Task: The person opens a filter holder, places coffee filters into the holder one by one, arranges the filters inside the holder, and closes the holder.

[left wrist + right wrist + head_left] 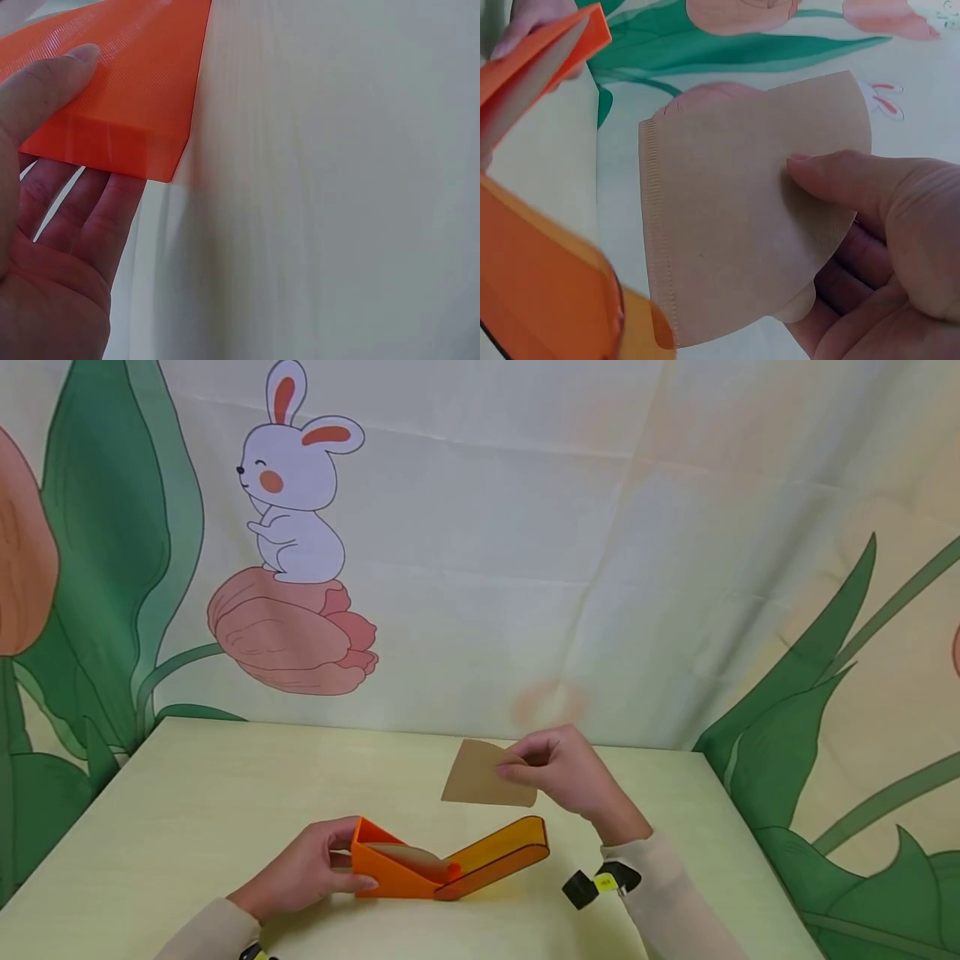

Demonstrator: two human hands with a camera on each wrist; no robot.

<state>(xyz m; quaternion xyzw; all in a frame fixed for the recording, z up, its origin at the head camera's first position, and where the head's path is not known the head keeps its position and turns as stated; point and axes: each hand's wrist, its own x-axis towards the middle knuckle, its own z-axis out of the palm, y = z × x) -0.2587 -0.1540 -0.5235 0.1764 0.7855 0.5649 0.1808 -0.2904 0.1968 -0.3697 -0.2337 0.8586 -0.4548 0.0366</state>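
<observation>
An orange coffee filter holder (397,870) stands on the table with its translucent amber lid (502,853) swung out to the right. Brown paper filters (408,857) show inside it. My left hand (315,868) grips the holder's left end, thumb on the near side and fingers behind; the thumb (64,79) lies flat on the orange wall in the left wrist view. Above and behind the lid, my right hand (566,772) pinches a brown paper coffee filter (727,202) between thumb and fingers. A crimped seam runs down one edge of this filter.
The pale table (247,777) reaches back to a hanging cloth (480,568) printed with a rabbit, tulips and green leaves. A black strap with a small box (600,885) sits on the right wrist, close to the lid.
</observation>
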